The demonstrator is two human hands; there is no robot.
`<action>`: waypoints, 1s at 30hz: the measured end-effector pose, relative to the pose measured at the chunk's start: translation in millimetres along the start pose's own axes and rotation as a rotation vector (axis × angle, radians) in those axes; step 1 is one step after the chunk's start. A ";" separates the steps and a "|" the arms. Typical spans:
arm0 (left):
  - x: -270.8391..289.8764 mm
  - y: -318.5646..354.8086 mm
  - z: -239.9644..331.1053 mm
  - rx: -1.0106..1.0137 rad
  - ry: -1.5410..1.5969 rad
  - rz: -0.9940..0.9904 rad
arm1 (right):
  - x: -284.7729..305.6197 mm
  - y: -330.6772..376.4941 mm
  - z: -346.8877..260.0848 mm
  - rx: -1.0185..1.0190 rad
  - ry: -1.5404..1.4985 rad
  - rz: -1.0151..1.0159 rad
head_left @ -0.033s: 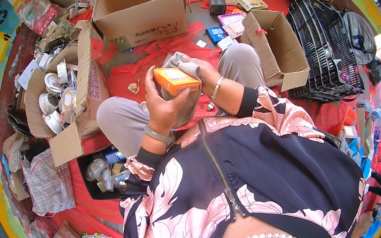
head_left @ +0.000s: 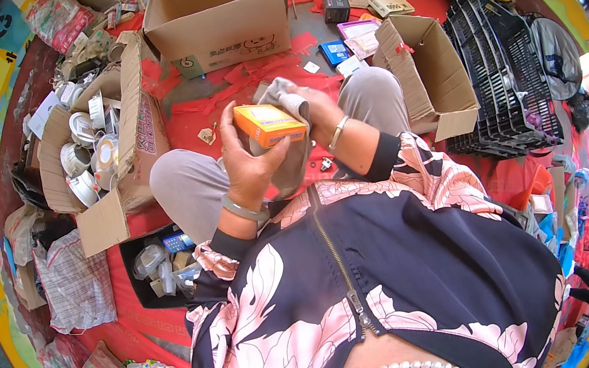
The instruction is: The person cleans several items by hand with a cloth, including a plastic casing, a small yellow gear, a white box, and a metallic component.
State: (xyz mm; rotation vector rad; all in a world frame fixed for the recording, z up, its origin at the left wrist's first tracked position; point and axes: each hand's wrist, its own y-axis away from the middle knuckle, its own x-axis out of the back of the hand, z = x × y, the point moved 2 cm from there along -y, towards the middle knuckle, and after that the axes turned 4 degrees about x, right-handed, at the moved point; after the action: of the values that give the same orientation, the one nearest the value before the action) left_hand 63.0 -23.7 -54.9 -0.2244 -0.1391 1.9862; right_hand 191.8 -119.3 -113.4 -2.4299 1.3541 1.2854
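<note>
Between my raised knees, my left hand (head_left: 251, 172) is closed round a small orange and yellow box (head_left: 269, 123), fingers on its left side and thumb below its near edge. My right hand (head_left: 321, 111), just to the right, grips a grey cloth (head_left: 288, 101). The cloth lies against the box's far right side, and part of it hangs down below the box. Some of my right fingers are hidden behind the cloth.
A large cardboard box (head_left: 236, 52) stands ahead, another (head_left: 110, 217) with white round fixtures at left. To the right are an open carton (head_left: 411, 83) and a black plastic crate (head_left: 492, 76). Small boxes, including a blue one (head_left: 334, 53), lie on the red floor covering. A black bin (head_left: 146, 289) sits beside my left leg.
The orange box has shifted slightly left and turned a little in my left hand. My right hand and the cloth have moved slightly along its far right side.
</note>
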 end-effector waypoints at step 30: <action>-15.8 0.3 5.8 -0.108 -0.372 -0.247 | -13.1 0.0 -27.5 0.100 -0.143 -0.395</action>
State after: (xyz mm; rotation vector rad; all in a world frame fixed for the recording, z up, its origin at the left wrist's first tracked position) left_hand 67.8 -38.2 -47.8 0.0935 -0.4904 1.7575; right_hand 205.8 -122.4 -86.6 -2.3296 0.8256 1.2253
